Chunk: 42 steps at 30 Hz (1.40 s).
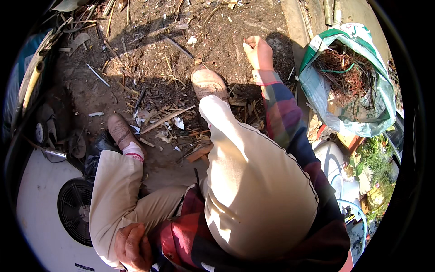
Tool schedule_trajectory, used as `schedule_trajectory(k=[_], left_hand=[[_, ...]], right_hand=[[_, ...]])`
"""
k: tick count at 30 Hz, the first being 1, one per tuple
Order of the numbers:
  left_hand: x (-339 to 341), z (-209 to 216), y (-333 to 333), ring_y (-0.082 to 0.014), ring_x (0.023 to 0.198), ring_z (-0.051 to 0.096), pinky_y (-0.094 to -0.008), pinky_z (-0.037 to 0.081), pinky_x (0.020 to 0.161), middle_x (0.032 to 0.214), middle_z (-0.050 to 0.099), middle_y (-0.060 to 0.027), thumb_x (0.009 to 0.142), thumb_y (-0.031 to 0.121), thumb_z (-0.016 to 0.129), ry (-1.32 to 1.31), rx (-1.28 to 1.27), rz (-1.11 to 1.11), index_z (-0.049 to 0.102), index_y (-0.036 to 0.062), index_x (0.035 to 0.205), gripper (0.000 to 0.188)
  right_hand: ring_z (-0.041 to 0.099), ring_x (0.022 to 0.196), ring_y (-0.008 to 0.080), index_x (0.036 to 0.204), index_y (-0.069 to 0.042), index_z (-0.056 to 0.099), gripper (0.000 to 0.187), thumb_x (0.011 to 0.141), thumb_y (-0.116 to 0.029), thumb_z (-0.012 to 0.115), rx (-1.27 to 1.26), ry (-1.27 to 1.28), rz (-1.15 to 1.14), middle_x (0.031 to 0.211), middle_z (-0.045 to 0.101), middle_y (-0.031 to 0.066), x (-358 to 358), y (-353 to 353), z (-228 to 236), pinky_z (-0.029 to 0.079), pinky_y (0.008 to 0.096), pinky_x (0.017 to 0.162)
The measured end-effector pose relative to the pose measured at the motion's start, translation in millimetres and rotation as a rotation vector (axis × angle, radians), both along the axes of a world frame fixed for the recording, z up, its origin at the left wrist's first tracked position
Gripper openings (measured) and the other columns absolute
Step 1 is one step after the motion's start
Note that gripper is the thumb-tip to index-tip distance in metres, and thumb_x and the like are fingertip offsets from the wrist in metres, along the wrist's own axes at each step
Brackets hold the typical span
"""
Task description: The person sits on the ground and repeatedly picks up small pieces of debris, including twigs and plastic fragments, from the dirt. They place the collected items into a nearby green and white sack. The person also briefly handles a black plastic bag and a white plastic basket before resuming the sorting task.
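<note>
A: Hands?

B: Right hand (259, 53) at 1 o'clock, arm extended over littered dirt (231, 31). Fingers curled in, thumb near the fingertips. Can't tell if something tiny is pinched there. Left hand (131, 248) at 7 o'clock, against the beige trousers (111, 199), fingers loosely bent. Nothing visible in it, but the palm side is hidden, so can't confirm it's free.

A: What's near the right one?

B: Woven sack (311, 50) at 2 o'clock, green and white, mouth facing up, hand apart from it. Reddish-brown wiry tangle (342, 76) inside. Stick (178, 47) and white scrap (192, 40) lie toward the hand's 9 o'clock, shoe (208, 82) at its 8.

A: How would the sack handle?

B: My read: thin, floppy wall, a bit slick, not fragile. Weight unclear, can't see how deep the fill goes. Hold the rim at its 9 and 3 o'clock so the mouth doesn't fold in.

A: And the tangle?

B: Probably light, springy, snaggy. Loose ends could scratch or catch the weave. Better gripped as a clump through the middle; single strands would likely just pull out.
</note>
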<state>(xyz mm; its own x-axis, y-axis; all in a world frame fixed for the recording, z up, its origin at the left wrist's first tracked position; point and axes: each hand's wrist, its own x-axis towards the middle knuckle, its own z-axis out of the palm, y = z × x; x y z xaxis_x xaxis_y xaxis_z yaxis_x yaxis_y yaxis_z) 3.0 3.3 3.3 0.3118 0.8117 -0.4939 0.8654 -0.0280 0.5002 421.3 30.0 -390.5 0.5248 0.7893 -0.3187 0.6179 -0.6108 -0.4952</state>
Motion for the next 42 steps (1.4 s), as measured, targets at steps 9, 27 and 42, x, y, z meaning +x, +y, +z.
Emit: schedule_trajectory(k=[9, 27, 42], left_hand=[[-2, -1, 1, -0.0255, 0.07, 0.061, -0.0326, 0.051, 0.064, 0.085, 0.064, -0.0166, 0.084, 0.001, 0.057, -0.003, -0.013, -0.004, 0.061, 0.0008, 0.099, 0.016], [-2, 1, 0, -0.0254, 0.071, 0.061, -0.0331, 0.05, 0.065, 0.087, 0.063, -0.0172, 0.081, -0.003, 0.056, 0.01, -0.026, 0.001, 0.061, 0.0005, 0.099, 0.019], [-4, 0, 1, -0.0251, 0.07, 0.061, -0.0329, 0.051, 0.065, 0.086, 0.063, -0.0173, 0.084, 0.0, 0.056, -0.015, -0.029, -0.004, 0.06, 0.0002, 0.1, 0.017]], right_hand=[[0.065, 0.082, 0.0344, 0.086, -0.005, 0.066, 0.012, 0.077, -0.013, 0.064, 0.064, -0.187, 0.013, 0.086, 0.066, 0.0164, 24, -14, -6, 0.051, 0.0423, 0.073], [0.068, 0.078, 0.0277, 0.093, -0.004, 0.065, 0.017, 0.079, -0.013, 0.069, 0.021, -0.229, 0.225, 0.084, 0.069, 0.0145, 9, -3, -2, 0.053, 0.0355, 0.071], [0.067, 0.085, 0.0341, 0.097, -0.003, 0.064, 0.022, 0.079, -0.015, 0.068, -0.067, -0.09, 0.096, 0.088, 0.069, 0.0177, 1, -3, 0, 0.052, 0.0402, 0.077]])
